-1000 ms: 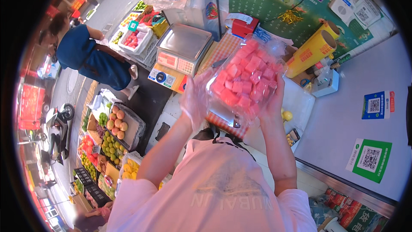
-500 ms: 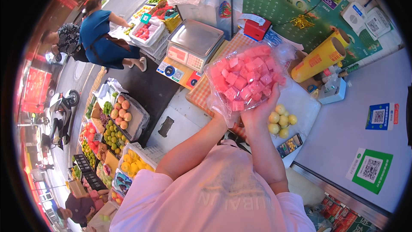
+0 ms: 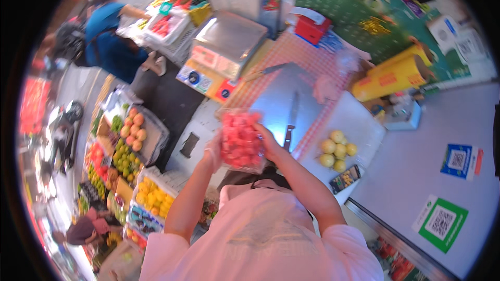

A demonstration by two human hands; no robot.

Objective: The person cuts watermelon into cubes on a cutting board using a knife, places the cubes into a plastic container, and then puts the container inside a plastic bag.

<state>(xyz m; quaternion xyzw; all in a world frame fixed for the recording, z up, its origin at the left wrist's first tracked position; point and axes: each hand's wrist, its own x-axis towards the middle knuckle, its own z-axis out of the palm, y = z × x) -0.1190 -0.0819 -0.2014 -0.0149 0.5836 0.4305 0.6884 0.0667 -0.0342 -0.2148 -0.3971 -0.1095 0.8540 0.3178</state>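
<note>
I hold a clear plastic pack of red watermelon cubes (image 3: 241,140) close to my body, above the counter's near edge. My left hand (image 3: 212,152), in what looks like a thin clear glove, grips the pack's left side. On its right side the fingers of my right hand (image 3: 270,143) are pressed against the plastic. A dark-handled knife (image 3: 291,119) lies on the shiny metal board (image 3: 312,91) right of the pack. Beyond it is a second knife (image 3: 268,71), and a crumpled pink item (image 3: 325,89) sits near the board's right edge. Motion blurs the pack slightly.
A weighing scale (image 3: 226,41) stands ahead left, a red box (image 3: 311,28) at the back. To the right are yellow film rolls (image 3: 393,78), pale yellow round fruit (image 3: 338,148) and a phone (image 3: 345,178). Fruit crates (image 3: 151,140) line the left; a person in blue (image 3: 109,39) stands beyond.
The watermelon pack has come down and left, nearer my body, and is now held from both sides. The board and knives, hidden before, are uncovered. The view has shifted somewhat.
</note>
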